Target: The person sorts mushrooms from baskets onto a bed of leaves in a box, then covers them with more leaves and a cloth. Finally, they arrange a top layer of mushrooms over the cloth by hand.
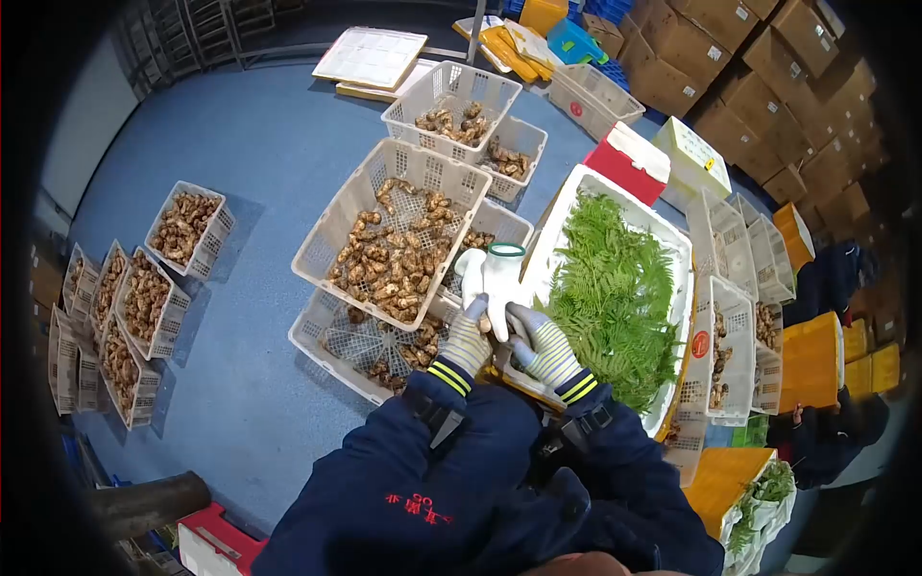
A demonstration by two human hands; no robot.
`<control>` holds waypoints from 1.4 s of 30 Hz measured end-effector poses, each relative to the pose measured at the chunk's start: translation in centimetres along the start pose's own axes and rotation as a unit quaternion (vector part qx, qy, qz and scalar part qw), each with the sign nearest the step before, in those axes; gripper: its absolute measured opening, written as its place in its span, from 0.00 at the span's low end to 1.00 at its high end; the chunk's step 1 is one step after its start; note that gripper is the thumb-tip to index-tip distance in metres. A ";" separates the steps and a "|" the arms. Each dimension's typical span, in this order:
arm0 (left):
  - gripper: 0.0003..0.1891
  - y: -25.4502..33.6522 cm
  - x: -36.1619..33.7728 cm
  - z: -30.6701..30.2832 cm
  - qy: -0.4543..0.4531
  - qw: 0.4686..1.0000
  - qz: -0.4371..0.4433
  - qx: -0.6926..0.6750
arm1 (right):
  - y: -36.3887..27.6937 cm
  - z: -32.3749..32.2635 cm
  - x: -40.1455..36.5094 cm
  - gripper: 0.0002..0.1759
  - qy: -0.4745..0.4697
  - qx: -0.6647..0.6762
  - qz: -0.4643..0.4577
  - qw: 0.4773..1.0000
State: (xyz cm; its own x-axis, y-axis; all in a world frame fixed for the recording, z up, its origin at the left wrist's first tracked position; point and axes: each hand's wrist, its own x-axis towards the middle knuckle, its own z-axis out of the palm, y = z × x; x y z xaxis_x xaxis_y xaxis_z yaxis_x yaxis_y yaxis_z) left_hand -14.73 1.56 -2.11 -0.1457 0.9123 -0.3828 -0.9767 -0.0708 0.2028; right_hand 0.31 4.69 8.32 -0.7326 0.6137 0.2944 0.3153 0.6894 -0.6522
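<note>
Both of my hands wear striped grey work gloves with yellow-banded cuffs. My left hand (469, 338) and my right hand (545, 348) meet in front of my body, their fingers closed on a pair of white gloves (499, 286), one of which has a green-rimmed cuff. Left of the gloves stands a white plastic crate (317, 235) with brown, knobbly mushrooms (399, 264) inside, stacked on another crate (331, 355). Close on the right is a white foam box (684, 288) of green fern leaves (615, 298).
More mushroom crates stand at the left (213, 240) and behind (451, 86). A red box (629, 163) sits beyond the ferns. Crates (735, 317) and orange boxes (810, 360) line the right, near another person (826, 437). Cardboard cartons (672, 58) are piled at the back right.
</note>
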 end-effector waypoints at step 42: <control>0.45 -9.2 -6.6 5.7 -0.047 0.853 -0.222 0.470 | 17.6 -32.4 -27.0 0.29 0.816 0.049 0.106 0.567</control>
State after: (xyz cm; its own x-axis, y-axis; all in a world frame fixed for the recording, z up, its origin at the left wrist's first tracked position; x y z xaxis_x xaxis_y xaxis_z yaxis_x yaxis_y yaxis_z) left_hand -3.93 -1.47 3.67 0.2627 0.7962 -0.5450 -0.3683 0.6048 0.7061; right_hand 45.19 12.76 11.53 0.8730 0.2739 0.4035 0.1976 0.5577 -0.8062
